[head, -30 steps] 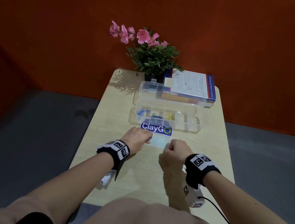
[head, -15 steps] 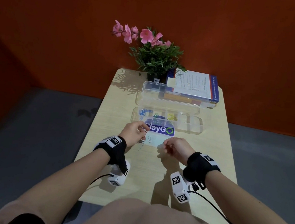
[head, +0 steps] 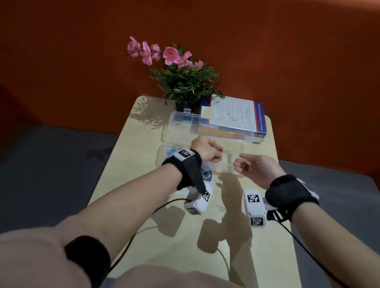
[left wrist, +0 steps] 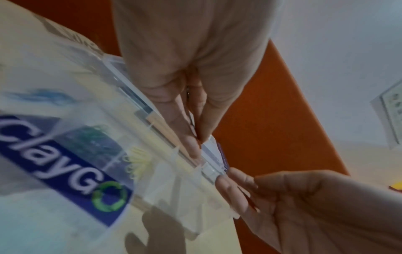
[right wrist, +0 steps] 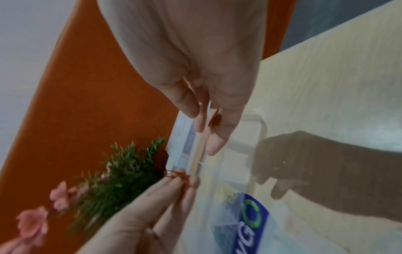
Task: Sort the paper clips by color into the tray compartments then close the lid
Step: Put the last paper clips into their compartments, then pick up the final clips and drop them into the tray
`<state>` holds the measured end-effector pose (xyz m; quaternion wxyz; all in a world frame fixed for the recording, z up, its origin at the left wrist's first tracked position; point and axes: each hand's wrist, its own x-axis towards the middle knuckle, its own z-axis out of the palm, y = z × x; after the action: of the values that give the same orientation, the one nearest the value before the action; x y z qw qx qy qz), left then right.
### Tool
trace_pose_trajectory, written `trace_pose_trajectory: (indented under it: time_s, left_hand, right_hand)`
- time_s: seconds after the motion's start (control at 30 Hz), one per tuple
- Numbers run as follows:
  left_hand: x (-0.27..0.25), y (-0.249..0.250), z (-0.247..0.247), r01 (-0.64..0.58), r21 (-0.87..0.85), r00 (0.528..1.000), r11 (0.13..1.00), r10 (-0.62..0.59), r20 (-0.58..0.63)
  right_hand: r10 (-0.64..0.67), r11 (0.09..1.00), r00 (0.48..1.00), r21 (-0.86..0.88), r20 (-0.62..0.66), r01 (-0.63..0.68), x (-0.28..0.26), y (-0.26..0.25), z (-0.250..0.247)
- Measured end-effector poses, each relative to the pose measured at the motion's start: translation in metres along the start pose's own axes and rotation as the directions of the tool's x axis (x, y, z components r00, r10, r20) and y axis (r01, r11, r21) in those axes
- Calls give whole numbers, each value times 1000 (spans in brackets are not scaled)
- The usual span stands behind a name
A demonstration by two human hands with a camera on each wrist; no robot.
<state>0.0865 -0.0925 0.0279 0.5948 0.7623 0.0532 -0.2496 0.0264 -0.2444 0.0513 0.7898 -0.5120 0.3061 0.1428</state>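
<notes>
Hovering over the clear tray (head: 227, 165), both hands carry red paper clips: the left hand (head: 207, 152) has its grip pinching a red clip (right wrist: 177, 175), and the right hand (head: 256, 167) pinches another red clip (right wrist: 215, 121) between thumb and fingers. Blue, green and yellow clips (left wrist: 137, 160) already sit in the tray's left compartments. A release above a divider could drop red among yellow. One loose clip (head: 220, 208) lies on the desk (head: 267, 249) nearer the person than the tray.

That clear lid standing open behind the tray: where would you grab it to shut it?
Pinch the lid by its free top edge, from above and in front. It stands upright, hinged along the back of the tray, and the book sits close behind it.
</notes>
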Motion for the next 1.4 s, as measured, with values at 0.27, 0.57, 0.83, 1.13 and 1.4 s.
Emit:
trace_pose_trajectory:
  time_s: [0.27, 0.57, 0.83, 1.13, 1.4]
  left_hand:
    - [21, 17, 15, 39, -21, 996, 999, -37, 76]
    - [-13, 3, -18, -174, 210, 985, 962, 169, 40]
    - [-65, -72, -69, -73, 722, 990, 688, 138, -31]
    - [-71, -115, -97, 38, 818, 995, 574, 54, -84]
    - [-55, -113, -85, -140, 837, 988, 529, 136, 80]
  right_hand:
    - [-7, 992, 999, -127, -36, 3, 28, -25, 22]
    - [-176, 862, 983, -473, 58, 182, 8, 1, 15]
    - [-182, 170, 983, -984, 15, 47, -6, 94, -17]
    - [-101, 20, 992, -997, 71, 73, 2, 100, -11]
    - [-251, 310, 965, -938, 74, 153, 3, 103, 9]
